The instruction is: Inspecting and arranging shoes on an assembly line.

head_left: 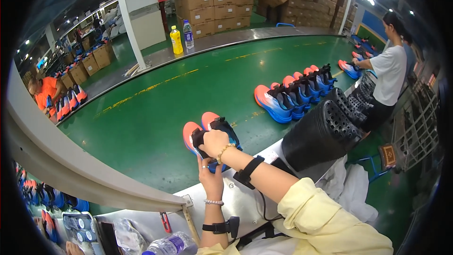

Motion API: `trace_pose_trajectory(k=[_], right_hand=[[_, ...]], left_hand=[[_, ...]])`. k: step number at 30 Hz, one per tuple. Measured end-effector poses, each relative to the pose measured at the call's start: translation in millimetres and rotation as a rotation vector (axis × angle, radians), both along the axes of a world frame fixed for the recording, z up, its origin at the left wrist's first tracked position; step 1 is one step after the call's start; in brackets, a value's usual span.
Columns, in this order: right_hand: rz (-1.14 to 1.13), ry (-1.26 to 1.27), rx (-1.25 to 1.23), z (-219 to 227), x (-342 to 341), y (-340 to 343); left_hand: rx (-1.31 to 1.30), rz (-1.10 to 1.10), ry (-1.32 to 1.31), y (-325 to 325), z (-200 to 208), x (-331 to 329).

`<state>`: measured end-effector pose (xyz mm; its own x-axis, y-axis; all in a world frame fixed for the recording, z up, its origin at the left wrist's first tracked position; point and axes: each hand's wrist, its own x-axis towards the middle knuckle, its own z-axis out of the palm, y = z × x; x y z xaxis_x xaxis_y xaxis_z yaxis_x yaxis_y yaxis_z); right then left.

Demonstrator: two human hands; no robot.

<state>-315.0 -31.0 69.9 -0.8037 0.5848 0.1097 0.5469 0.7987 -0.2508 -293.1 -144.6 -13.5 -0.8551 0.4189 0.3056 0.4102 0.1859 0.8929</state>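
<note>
A sneaker (189, 133) with a coral toe, black collar and blue sole lies on the green belt in front of me, toe pointing away. My left hand (210, 174) grips it from below at the heel, thumb and fingers around the blue sole. Over the shoe's opening, my right hand (216, 143) is closed with its fingers at the black collar; the fingertips are partly hidden. The mate of that pair, a second sneaker (211, 118), sits just right of it, partly covered by my right hand.
A row of several matching sneakers (271, 104) stands to the right on the belt (137, 127). Stacked black perforated inserts (316, 132) rise beside my right arm. A white post curves along the left. Two bottles (176, 41) stand at the far edge. Other people work at far left and right.
</note>
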Motion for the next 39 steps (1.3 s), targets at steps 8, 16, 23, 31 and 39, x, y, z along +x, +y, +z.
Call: trace_pose_trajectory(k=[8,16,23,31,39], right_hand=[[0.189,0.055,-0.069,-27,-7,23],[0.276,0.238,-0.249,18,49,-24],[0.345,0.765,0.144,190,319,9],[-0.473,0.597,0.139,183,408,118],[-0.605,0.466,0.007,174,413,134]], left_hand=[[0.037,-0.034,-0.103,0,-3,-4],[0.211,-0.271,-0.296,-44,-35,-53],[0.033,-0.041,-0.335,-9,23,-80],[-0.507,-0.276,-0.165,11,19,-122],[-0.721,0.024,0.266,22,24,-86]])
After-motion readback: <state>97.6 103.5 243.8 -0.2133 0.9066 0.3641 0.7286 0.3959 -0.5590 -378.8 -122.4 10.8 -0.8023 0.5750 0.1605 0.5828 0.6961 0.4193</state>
